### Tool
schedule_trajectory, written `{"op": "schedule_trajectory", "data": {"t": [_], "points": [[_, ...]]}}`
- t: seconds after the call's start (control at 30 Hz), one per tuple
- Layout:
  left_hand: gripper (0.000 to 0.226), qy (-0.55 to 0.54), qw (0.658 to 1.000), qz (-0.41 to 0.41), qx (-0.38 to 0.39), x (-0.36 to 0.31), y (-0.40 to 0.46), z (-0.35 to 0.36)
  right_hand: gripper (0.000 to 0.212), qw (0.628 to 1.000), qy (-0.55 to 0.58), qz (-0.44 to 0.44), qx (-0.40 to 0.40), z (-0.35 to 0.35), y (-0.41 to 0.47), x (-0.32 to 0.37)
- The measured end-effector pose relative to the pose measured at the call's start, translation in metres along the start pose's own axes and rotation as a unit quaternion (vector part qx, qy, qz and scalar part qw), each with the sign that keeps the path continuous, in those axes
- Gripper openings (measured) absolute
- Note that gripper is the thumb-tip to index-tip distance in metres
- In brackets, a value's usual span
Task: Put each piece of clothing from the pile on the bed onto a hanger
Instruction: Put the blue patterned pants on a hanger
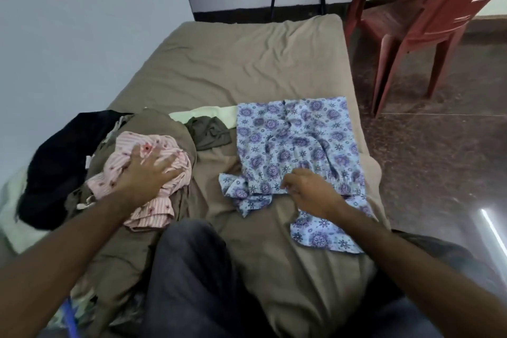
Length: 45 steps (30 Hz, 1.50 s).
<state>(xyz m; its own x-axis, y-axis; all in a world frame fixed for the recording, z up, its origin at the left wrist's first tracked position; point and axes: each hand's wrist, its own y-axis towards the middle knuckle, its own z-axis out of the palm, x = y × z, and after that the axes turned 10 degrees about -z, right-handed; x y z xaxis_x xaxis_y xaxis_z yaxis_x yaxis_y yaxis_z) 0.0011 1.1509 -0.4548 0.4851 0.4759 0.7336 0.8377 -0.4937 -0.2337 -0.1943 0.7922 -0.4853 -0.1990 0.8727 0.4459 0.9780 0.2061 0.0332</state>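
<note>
I see left hand flat on pink striped garment atop pile, bed left side, fingers spread wide. Right hand on blue floral garment laid flat at bed's right, fingers pinching hem, curled narrow. Red chair beyond bed.

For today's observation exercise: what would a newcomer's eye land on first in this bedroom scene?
Likely the blue floral garment spread flat on the right of the bed, the right hand pinching its near edge. Next, the left hand pressing a crumpled pink striped garment atop the pile, and the red plastic chair beyond.
</note>
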Motion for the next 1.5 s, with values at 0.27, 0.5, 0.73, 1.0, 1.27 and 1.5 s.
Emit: {"op": "schedule_trajectory", "data": {"t": [0.27,0.5,0.73,1.0,1.27,1.5], "points": [[0.067,-0.351,0.926,0.137,-0.013,-0.079,0.017,-0.079,0.050,0.992,-0.121,0.028,0.000,0.083,0.018,0.064],[0.027,-0.432,0.900,0.020,-0.049,-0.119,0.018,-0.074,0.012,0.986,-0.060,0.075,-0.139,0.095,0.023,0.058],[0.061,-0.765,0.627,0.057,0.138,-0.097,-0.027,-0.086,0.008,0.818,0.484,0.175,-0.256,0.046,-0.009,0.052],[0.026,-0.813,0.488,0.086,0.304,-0.107,-0.041,-0.094,0.041,0.677,0.667,0.300,-0.081,0.079,-0.013,0.096],[0.030,-0.731,0.636,0.137,0.207,-0.090,-0.038,-0.091,0.077,0.666,0.666,0.306,-0.139,0.083,-0.006,0.095],[0.032,-0.698,0.686,0.100,0.181,-0.093,-0.038,-0.105,0.031,0.748,0.563,0.302,-0.179,0.084,-0.001,0.092]]}}
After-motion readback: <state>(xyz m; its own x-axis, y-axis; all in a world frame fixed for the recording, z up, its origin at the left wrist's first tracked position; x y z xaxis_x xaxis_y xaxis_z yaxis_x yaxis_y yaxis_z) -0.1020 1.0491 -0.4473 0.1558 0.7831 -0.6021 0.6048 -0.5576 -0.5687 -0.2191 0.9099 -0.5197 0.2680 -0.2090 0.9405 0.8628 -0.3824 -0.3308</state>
